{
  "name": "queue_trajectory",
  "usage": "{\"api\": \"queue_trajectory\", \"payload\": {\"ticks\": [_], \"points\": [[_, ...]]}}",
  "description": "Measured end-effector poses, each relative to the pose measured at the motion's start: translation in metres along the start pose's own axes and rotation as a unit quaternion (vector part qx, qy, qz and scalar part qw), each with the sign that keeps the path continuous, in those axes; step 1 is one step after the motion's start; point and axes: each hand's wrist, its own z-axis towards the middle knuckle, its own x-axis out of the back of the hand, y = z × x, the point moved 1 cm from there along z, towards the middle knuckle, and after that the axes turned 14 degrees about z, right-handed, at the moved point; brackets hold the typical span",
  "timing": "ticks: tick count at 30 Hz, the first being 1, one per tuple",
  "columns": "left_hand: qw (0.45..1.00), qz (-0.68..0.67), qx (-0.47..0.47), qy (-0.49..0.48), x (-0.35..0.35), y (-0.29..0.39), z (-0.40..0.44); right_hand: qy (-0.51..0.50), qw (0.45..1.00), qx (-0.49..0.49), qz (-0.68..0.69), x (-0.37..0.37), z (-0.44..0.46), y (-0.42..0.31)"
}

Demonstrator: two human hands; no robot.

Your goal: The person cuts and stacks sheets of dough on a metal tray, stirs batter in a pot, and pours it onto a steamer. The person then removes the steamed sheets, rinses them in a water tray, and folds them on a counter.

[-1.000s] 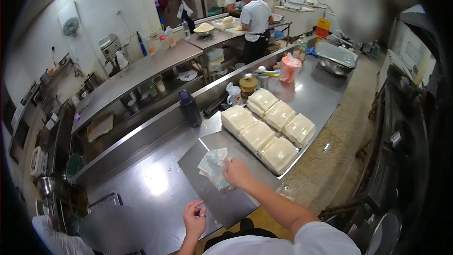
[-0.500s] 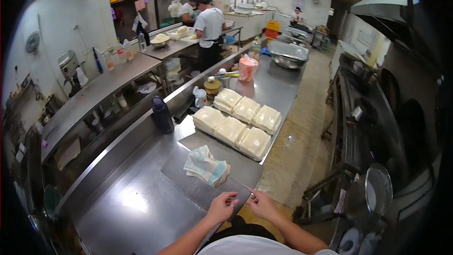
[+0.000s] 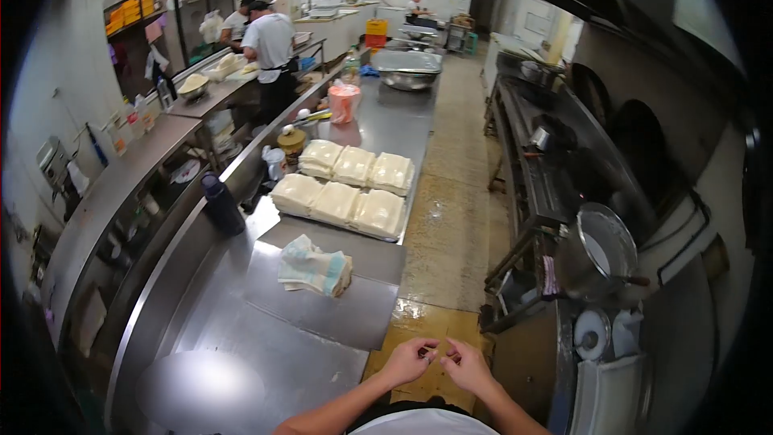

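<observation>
My left hand and my right hand are close together in front of my body, past the table's near right edge and above the yellowish floor. The fingers of both are curled, fingertips facing with a small gap. Whatever they hold, if anything, is too small to make out. A folded stack of white and pale-blue cloths lies on a flat metal sheet on the steel table. Beyond it, several stacks of pale, square wrapper-like sheets fill a metal tray.
A dark bottle stands on the table's left side. Farther back are a mug, a jar, an orange-red bagged container and a large covered metal bowl. Stoves and a big pot line the right. Co-workers stand farther off.
My view has swung right, so the table, cloths and tray sit farther left. My hands have moved from the table's edge to over the floor, closer together, fingers still curled.
</observation>
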Motion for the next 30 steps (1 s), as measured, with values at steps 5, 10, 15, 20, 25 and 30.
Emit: {"api": "queue_trajectory", "payload": {"ticks": [5, 10, 15, 20, 25, 30], "points": [[0.997, 0.024, -0.028, -0.070, -0.037, 0.040, 0.003, 0.058, 0.998, -0.011, 0.013, 0.036, -0.051, 0.020], [0.981, 0.014, -0.068, -0.180, -0.118, 0.081, -0.005, 0.163, 0.986, -0.012, 0.006, 0.079, -0.127, 0.059], [0.949, 0.053, -0.123, -0.286, -0.212, 0.141, -0.041, 0.257, 0.963, -0.080, 0.031, 0.131, -0.234, 0.091], [0.915, 0.065, -0.143, -0.372, -0.308, 0.161, -0.075, 0.336, 0.932, -0.125, 0.047, 0.159, -0.329, 0.154], [0.883, 0.085, -0.166, -0.430, -0.389, 0.195, -0.113, 0.391, 0.908, -0.139, 0.050, 0.182, -0.412, 0.198], [0.849, 0.100, -0.219, -0.470, -0.447, 0.243, -0.146, 0.464, 0.864, -0.172, 0.088, 0.207, -0.480, 0.227]]}}
